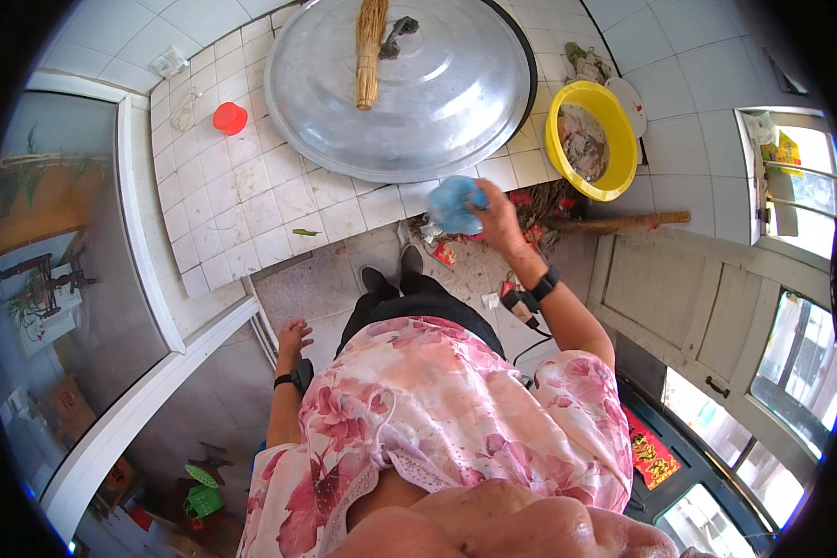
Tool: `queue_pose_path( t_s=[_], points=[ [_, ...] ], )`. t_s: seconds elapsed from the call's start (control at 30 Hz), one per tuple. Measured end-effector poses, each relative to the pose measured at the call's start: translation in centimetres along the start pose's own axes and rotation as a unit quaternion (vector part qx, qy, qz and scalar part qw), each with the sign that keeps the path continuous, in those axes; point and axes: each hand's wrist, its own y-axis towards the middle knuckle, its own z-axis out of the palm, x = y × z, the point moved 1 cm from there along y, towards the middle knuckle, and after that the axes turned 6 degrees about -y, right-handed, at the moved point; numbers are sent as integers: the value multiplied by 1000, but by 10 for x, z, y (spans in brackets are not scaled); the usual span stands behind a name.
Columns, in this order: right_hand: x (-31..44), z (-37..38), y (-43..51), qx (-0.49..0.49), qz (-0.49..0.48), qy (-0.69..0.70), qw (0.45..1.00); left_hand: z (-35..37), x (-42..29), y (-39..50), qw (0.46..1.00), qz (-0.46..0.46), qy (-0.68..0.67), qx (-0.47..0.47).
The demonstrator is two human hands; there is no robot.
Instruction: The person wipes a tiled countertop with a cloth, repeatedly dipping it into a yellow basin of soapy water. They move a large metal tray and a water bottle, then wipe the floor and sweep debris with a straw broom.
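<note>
My right hand [500,217] grips a blue cloth-like item [455,204], blurred, near the front edge of the white tiled stove top [265,199]. Just beyond it lies a large round aluminium wok lid [439,104] with a dark handle [397,36]. A straw whisk brush [368,63] rests across the lid. To the right of the lid, a yellow plastic basin [624,167] holds murky liquid and soft pieces that I cannot identify. My left hand [293,337] hangs beside my body, holding nothing, its fingers slightly apart.
A red cup-like container [229,118] stands on the tiles at left. A green scrap [305,231] lies near the front edge. Below are red wrappers [444,254] and a wooden stick [621,221]. A glazed white-framed partition [150,265] borders the left; a wooden door [669,293] the right.
</note>
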Motion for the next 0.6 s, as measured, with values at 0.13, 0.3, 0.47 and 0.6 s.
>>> queue_pose_path(
  t_s=[0.13,0.3,0.47,0.6],
  points=[
    [-15,-66,7,-170,-64,-264,947,21,-22,-2,1000,14,6,23],
    [-35,-121,43,-259,-4,-337,905,30,-26,-9,999,-13,33,13],
    [-54,-146,72,-277,2,-290,916,26,-23,-12,997,-47,53,-22],
    [-57,-158,77,-304,-23,-275,912,23,-27,-10,998,-41,35,-31]
  ],
)
